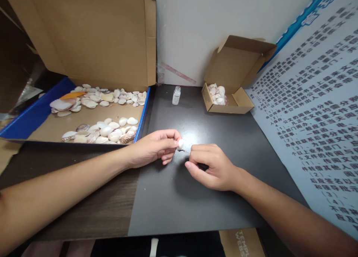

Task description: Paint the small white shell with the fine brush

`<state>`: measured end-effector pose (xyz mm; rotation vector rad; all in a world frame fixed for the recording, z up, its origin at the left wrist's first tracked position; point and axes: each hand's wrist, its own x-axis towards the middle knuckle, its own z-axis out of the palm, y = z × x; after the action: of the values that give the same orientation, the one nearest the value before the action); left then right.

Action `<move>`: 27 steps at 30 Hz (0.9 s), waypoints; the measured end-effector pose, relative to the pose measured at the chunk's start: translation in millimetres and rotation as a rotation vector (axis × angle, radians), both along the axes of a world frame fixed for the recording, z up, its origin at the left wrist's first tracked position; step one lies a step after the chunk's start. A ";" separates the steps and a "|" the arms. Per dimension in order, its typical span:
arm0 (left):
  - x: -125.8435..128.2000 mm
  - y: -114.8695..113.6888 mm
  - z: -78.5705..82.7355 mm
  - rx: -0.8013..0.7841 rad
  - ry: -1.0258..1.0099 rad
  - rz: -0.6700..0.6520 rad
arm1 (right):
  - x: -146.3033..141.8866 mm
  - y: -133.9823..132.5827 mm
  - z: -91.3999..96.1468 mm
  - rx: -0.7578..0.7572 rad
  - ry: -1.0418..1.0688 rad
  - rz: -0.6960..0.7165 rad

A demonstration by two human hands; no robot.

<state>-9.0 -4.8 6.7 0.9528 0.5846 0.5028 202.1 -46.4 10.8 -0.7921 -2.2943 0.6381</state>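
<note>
- Seen from above and slightly behind, two bare forearms reach over a dark mat (195, 197) that covers part of a dark wood-grain table (92, 208).
- The left hand (152, 148) lies on the mat near its left edge, with its fingertips pinched closed on a small white shell (180, 144) held just above the surface.
- The right hand (214, 166) rests on the mat just beside the left one, its fingers curled into a loose fist; its knuckles are near the shell, but whether it touches the shell or holds anything small is too hidden to tell.
- To the left of the hands sits a shallow blue-edged tray (30, 117) lined with brown card, holding two loose clusters of shells (103, 132), mostly white and cream, a few brown and speckled.
- A large piece of brown cardboard (92, 33) stands upright behind the tray.
- Well beyond the hands, near the white back wall, a small clear bottle (176, 95) stands upright and uncapped on the mat.
- To the right of the bottle sits a small open cardboard box (237, 74), lid flipped back, with several pale shells inside.
- A white board printed with dark characters (316, 119) leans along the right side of the mat.
</note>
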 end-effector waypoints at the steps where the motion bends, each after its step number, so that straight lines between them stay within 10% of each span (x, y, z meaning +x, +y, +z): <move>1: -0.1 0.1 -0.2 0.004 0.002 -0.002 | 0.0 0.0 0.5 0.006 0.012 0.000; 27: 0.9 0.2 2.1 -0.032 -0.009 0.019 | 0.5 -0.3 -0.6 -0.047 0.022 0.034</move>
<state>-8.2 -4.5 8.8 0.9150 0.5929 0.5132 202.6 -46.7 10.3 -0.7659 -2.2843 0.7155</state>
